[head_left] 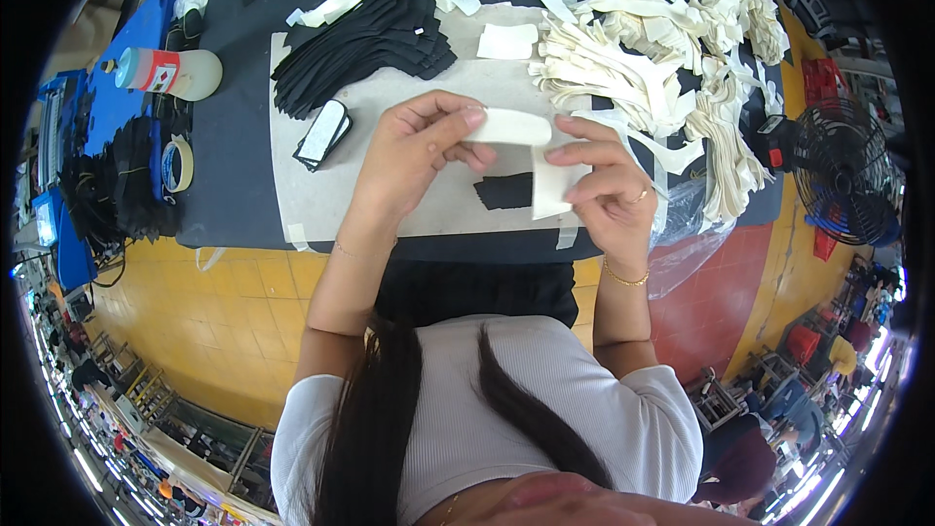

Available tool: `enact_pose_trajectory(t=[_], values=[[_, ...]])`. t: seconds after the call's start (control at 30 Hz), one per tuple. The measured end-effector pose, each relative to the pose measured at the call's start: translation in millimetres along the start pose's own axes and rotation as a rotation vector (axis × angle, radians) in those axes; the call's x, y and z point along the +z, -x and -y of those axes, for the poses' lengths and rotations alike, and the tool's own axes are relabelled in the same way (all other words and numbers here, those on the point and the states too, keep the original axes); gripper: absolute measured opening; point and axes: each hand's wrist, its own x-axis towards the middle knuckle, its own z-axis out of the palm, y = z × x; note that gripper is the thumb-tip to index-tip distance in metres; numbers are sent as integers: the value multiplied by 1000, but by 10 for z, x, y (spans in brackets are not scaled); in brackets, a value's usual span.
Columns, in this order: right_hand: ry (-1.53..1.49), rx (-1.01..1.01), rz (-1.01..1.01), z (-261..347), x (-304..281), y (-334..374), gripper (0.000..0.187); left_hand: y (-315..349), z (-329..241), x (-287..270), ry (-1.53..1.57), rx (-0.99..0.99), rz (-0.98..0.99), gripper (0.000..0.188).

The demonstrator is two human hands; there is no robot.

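My left hand pinches one end of a short off-white strip with rounded ends, held up above the table. Close beside it, my right hand grips a flat off-white rectangular piece between thumb and fingers. Its fingertips are near the strip's far end; whether they touch it I cannot tell. Under the hands a small black fabric piece lies on the pale work sheet, partly hidden by the rectangular piece. A small stack of dark pieces with a white top lies left of my left hand.
Fanned black fabric pieces lie at the back left, and heaps of cream fabric pieces at the back right. A bottle lies at the left, near a tape roll. A black fan stands beyond the right edge.
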Motion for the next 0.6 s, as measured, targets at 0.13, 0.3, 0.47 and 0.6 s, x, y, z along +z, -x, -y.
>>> enact_pose_trajectory(t=[0.13,0.3,0.47,0.6], values=[[-172,73,-79,-8,-69,54,17,-273,67,42,-212,145,-84,22],[-223,212,-127,32,-3,101,28,-513,83,195,-1059,572,-209,33],[-216,261,-177,23,66,90,30,-56,-49,281,-616,241,63,26],[-196,244,-136,20,109,43,30,123,-203,283,-190,11,293,24]])
